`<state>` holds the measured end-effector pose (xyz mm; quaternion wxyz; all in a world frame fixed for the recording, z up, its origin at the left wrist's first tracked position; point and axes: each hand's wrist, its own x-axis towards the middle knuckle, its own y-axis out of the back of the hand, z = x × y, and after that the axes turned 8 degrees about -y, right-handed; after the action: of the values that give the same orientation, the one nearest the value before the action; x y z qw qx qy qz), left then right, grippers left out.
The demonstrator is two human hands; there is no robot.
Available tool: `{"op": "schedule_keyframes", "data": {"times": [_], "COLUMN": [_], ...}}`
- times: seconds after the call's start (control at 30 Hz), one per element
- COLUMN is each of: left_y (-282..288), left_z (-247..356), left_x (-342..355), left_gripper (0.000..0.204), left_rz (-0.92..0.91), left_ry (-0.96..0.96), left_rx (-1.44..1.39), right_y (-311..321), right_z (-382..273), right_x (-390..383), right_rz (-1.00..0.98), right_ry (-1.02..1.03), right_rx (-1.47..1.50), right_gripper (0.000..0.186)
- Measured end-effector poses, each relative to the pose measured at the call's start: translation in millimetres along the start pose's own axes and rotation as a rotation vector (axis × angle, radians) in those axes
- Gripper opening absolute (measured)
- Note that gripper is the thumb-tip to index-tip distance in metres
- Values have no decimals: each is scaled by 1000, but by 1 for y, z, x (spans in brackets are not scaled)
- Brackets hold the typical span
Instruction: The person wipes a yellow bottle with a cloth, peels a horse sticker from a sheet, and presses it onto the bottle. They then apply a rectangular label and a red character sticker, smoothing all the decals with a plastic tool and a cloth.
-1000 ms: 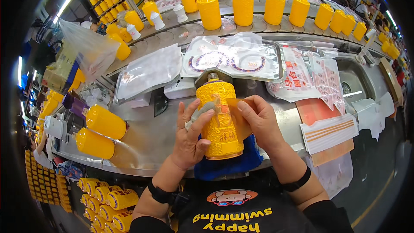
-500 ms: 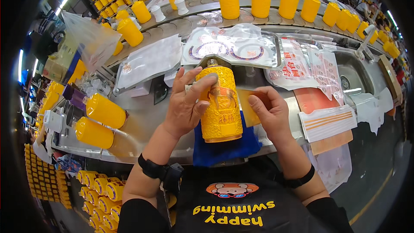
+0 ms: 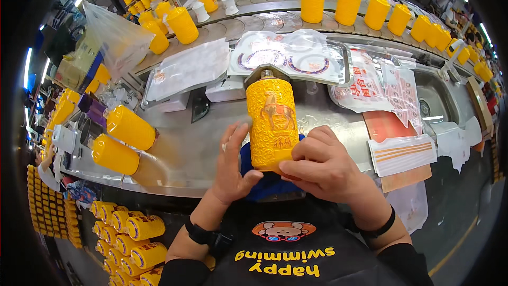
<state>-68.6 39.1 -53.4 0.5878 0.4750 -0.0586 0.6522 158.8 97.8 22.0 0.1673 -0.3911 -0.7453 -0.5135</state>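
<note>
A yellow embossed bottle (image 3: pixel 271 122) lies in front of me over a blue cloth (image 3: pixel 264 186), its neck pointing away into a dark angled rest (image 3: pixel 264 70). On its upper side is a brown horse decal with dark characters below it. My left hand (image 3: pixel 232 164) is open at the bottle's left side, fingers spread, the thumb near its base. My right hand (image 3: pixel 328 165) is closed at the lower right end of the bottle. Its fingers pinch a flat yellow scraper (image 3: pixel 282 162), mostly hidden, against the surface.
Behind the bottle, a metal tray (image 3: pixel 344 69) bears decal sheets. Two yellow bottles (image 3: pixel 132 127) lie at left, and more stand on the curved conveyor (image 3: pixel 254 24). To the right are a folded striped towel (image 3: pixel 402 152) and a sink (image 3: pixel 435 95). Stacked bottles (image 3: pixel 135 233) fill the lower left.
My left hand has come off the decal and down beside the bottle. My right hand has brought the scraper onto the bottle's lower end. The horse now faces up fully; conveyor bottles have shifted right.
</note>
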Motion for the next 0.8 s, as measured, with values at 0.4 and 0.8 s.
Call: {"op": "schedule_keyframes", "data": {"times": [0.4, 0.8], "left_y": [13, 2], "left_z": [33, 21], "left_x": [25, 19], "left_gripper": [82, 95], "left_rz": [-298, -242], "left_ry": [-301, -158], "left_rx": [707, 552], "right_y": [6, 28], "right_z": [5, 32], "right_x": [-32, -41], "right_rz": [355, 438], "right_ry": [-735, -750], "right_rx": [652, 714], "right_gripper": [14, 27]}}
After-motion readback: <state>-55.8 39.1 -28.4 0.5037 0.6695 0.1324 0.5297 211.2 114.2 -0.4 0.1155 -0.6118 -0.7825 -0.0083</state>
